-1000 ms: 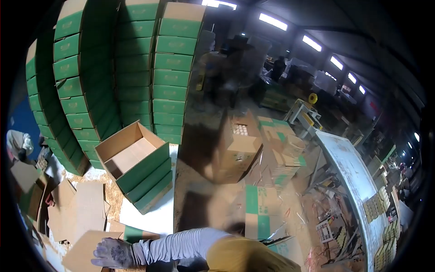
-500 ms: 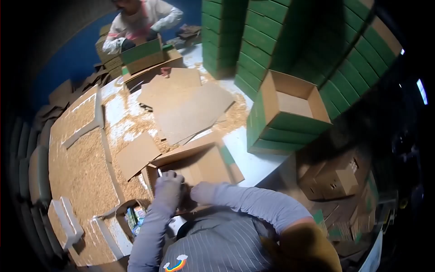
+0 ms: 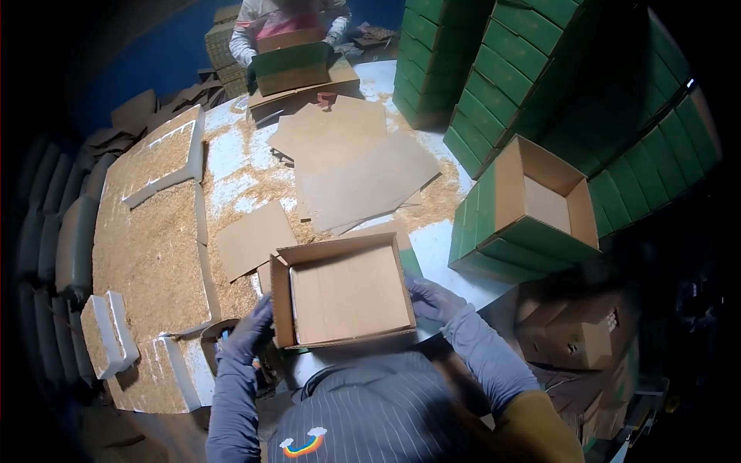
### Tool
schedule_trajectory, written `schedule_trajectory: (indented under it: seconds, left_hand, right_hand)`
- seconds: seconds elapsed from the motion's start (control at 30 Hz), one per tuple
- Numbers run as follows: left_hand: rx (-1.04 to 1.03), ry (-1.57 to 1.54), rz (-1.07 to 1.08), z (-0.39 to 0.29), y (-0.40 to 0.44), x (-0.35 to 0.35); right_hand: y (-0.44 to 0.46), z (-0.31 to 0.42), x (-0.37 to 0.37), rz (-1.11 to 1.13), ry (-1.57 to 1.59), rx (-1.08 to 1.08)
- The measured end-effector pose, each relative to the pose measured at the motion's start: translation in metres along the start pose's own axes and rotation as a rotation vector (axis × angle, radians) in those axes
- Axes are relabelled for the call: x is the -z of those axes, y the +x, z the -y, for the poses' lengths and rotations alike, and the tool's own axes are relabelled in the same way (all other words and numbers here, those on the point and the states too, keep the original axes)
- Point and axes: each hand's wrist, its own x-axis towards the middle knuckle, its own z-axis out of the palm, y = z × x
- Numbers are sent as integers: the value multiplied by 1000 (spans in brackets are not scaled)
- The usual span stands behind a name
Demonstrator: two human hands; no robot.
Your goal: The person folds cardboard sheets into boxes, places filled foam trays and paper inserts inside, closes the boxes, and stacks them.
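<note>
An open cardboard box with a flat cardboard sheet on its bottom lies in front of me at the table's near edge. At its left side is my left hand, gloved, its fingers against the box wall. My right hand, also gloved, holds the box's right side near the lower corner. Beyond the box, flat cardboard sheets overlap on the table. To the right, another open box tops a short stack of green boxes.
Across the table a person handles a green and brown box. Wood shavings fill a white-edged area at left. Tall green box stacks rise at the back right. Brown cartons stand low at the right.
The view has swung left from the stacks to the table. Both hands have moved from inside the box to its outer sides, and the box now sits flatter with its bottom sheet in view.
</note>
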Motion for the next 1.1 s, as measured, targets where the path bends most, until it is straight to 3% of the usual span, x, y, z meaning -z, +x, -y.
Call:
schedule_trajectory:
  seconds: [0.07,0.13,0.17,0.27,0.3,0.37,0.4,0.47,0.5,0.57,0.63,0.7,0.77,0.83,0.9,1.0,1.07,1.1]
  left_hand:
    - [-37,460,-8,41,34,14]
    - [14,770,-49,1,11,-43]
    - [-35,765,-54,7,12,-47]
    - [12,-9,31,29,19,-20]
    - [-5,95,-7,31,21,-18]
    - [-168,567,-97,36,22,-31]
    - [-138,442,-117,31,28,-49]
    - [-95,481,-227,13,26,-68]
    - [-262,616,-371,36,38,-60]
    - [-390,624,-450,36,41,-64]
    - [-295,404,-288,10,19,-69]
    - [-45,436,-110,-36,-3,-84]
    - [-139,545,86,-46,14,-93]
    - [-220,465,81,-59,36,-126]
    - [-308,400,132,-81,61,-162]
    - [-519,380,217,-130,97,-237]
    - [-504,300,314,-165,122,-292]
    - [-466,252,290,-177,137,-325]
  right_hand:
    - [4,30,-44,-45,87,-102]
    - [15,22,-49,-82,86,-232]
    - [22,11,-47,-85,32,-250]
    - [23,27,-43,-15,187,-339]
    - [19,33,-47,-18,235,-379]
    - [33,3,-58,-148,-129,-408]
    - [45,-9,-57,-210,-330,-410]
    - [45,-9,-65,-329,-736,-200]
    - [45,-6,-66,-386,-945,-91]
    - [35,-8,-72,-283,-717,38]
    - [24,-8,-80,-257,-496,129]
    - [-6,-14,-82,-324,-249,133]
    - [-54,-9,-86,-362,100,203]
    - [-131,-20,-61,-531,343,138]
    - [-226,-80,-4,-717,-61,413]
    - [-331,-39,36,-969,279,594]
    - [-381,-9,57,-1097,521,706]
    - [-393,7,77,-1020,464,851]
